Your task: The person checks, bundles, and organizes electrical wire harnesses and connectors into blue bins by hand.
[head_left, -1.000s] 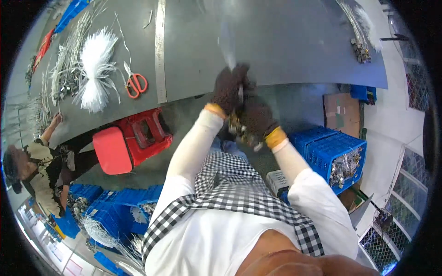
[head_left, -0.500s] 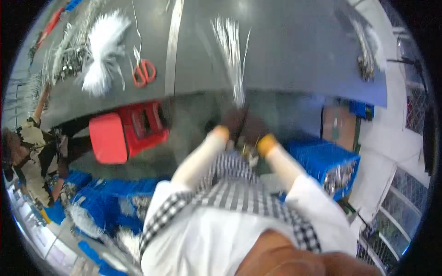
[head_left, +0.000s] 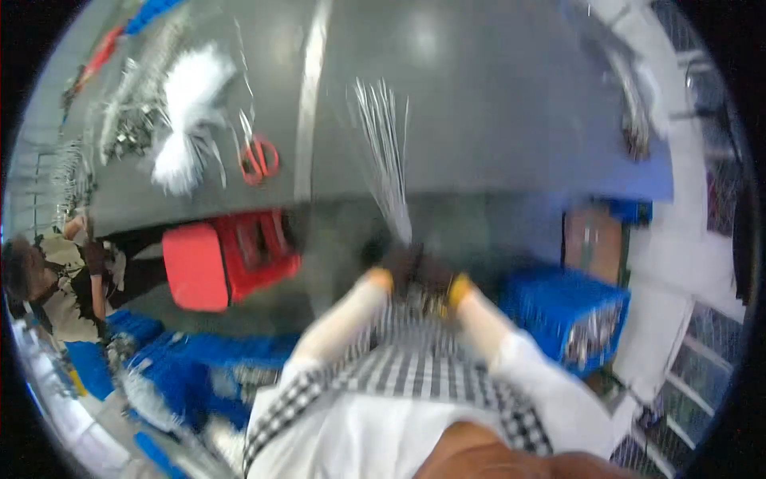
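Close in front of my apron, both hands are together in dark brown gloves with orange-yellow cuffs. My left hand (head_left: 396, 263) and my right hand (head_left: 436, 271) close around the lower end of a bundle of thin silvery-white wires (head_left: 388, 164). The wires fan out away from me, their far ends over the dark tabletop (head_left: 495, 120). Below the gloves, small metallic and yellowish ends show, blurred. Motion smears the fingers, and the gripped part of the bundle is hidden.
Scissors with red handles (head_left: 258, 160) and a tied white bundle (head_left: 187, 120) lie on the table's left. Another wire bundle (head_left: 634, 120) lies far right. A red stool (head_left: 195, 267) stands left, blue crates (head_left: 550, 307) right. At far left a person (head_left: 56, 279) works.
The whole view has shifted, so the table sits lower in it. My hands and the wire bundle have come slightly nearer to my body, with the grip kept.
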Motion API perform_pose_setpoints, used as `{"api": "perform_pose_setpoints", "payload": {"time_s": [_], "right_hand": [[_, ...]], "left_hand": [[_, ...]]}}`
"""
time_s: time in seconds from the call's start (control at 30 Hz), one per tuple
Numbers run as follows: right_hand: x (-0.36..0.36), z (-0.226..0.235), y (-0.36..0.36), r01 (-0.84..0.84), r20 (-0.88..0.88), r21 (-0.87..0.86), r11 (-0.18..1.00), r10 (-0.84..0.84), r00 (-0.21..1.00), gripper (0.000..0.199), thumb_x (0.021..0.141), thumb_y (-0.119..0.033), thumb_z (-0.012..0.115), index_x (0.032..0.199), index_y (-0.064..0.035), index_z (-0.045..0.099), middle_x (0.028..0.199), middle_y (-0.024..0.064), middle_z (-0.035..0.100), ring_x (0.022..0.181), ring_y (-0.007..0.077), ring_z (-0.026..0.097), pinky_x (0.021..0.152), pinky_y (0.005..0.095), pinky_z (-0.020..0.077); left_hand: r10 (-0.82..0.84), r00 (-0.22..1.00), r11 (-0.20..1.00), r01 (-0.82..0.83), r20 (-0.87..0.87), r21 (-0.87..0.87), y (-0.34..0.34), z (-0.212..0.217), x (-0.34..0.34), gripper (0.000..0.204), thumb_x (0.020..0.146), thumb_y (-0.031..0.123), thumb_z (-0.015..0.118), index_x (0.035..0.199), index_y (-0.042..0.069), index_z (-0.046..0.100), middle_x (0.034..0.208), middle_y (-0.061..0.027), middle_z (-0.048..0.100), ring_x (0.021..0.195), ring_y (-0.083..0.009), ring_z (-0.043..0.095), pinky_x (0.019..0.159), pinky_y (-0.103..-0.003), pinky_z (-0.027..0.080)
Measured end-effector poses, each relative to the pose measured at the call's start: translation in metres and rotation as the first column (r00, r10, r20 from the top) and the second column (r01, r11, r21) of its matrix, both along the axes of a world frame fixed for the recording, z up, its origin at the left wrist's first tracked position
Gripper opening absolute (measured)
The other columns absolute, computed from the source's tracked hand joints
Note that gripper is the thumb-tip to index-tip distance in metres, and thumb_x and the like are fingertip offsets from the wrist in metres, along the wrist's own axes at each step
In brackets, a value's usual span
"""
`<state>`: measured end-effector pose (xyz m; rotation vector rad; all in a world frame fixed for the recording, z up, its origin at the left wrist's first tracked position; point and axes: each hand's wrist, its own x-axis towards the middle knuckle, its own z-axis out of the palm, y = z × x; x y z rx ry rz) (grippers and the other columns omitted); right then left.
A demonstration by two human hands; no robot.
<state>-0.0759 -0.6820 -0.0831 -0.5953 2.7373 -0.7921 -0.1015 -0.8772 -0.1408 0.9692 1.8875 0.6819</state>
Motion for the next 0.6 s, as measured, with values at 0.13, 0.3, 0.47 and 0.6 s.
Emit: {"api": "perform_pose_setpoints", "payload": {"time_s": [0.13, 0.3, 0.47, 0.6], "right_hand": [[0.047, 0.022, -0.014, 0.394, 0.455, -0.423, 0.816, -0.185, 0.871, 0.037, 0.1, -0.017, 0.058, 0.133, -0.0016, 0.06, 0.124, 0.0165, 0.068, 0.119, 0.0248, 0.061, 0.105, 0.038, 0.0464], [0.027, 0.054, -0.025, 0.409, 0.297, -0.398, 0.821, -0.306, 0.904, 0.032, 0.094, -0.013, 0.06, 0.124, -0.0055, 0.068, 0.129, 0.0163, 0.065, 0.118, 0.0322, 0.062, 0.105, 0.039, 0.0476], [0.033, 0.051, -0.049, 0.302, -0.008, -0.062, 0.951, -0.303, 0.953, 0.051, 0.092, -0.017, 0.06, 0.14, -0.0006, 0.054, 0.136, 0.0248, 0.058, 0.125, 0.0381, 0.057, 0.107, 0.0427, 0.0451], [-0.022, 0.207, -0.012, 0.41, -0.071, 0.167, 0.897, -0.404, 0.912, 0.048, 0.095, -0.017, 0.062, 0.14, -0.001, 0.053, 0.14, 0.0248, 0.056, 0.127, 0.0389, 0.056, 0.11, 0.0456, 0.0436]], "left_hand": [[-0.155, 0.987, 0.961, 0.143, 0.031, 0.235, 0.014, 0.153, -0.077, 0.034, 0.102, 0.021, 0.046, 0.129, 0.005, 0.058, 0.109, -0.0254, 0.068, 0.101, -0.0422, 0.068, 0.087, -0.051, 0.053], [-0.131, 0.986, 0.956, 0.154, -0.105, 0.249, 0.008, 0.136, -0.088, 0.035, 0.1, 0.018, 0.052, 0.133, 0.007, 0.058, 0.122, -0.0285, 0.065, 0.108, -0.0431, 0.065, 0.094, -0.043, 0.053], [-0.003, 0.991, 0.993, 0.019, -0.132, 0.121, 0.028, 0.162, -0.073, 0.035, 0.101, 0.016, 0.053, 0.134, 0.005, 0.058, 0.116, -0.0288, 0.065, 0.107, -0.0435, 0.065, 0.089, -0.045, 0.053], [0.229, 0.966, 0.852, -0.139, -0.119, 0.505, 0.064, 0.277, -0.113, 0.036, 0.101, 0.016, 0.055, 0.133, 0.002, 0.058, 0.112, -0.0248, 0.064, 0.104, -0.0406, 0.064, 0.087, -0.047, 0.051]]}}
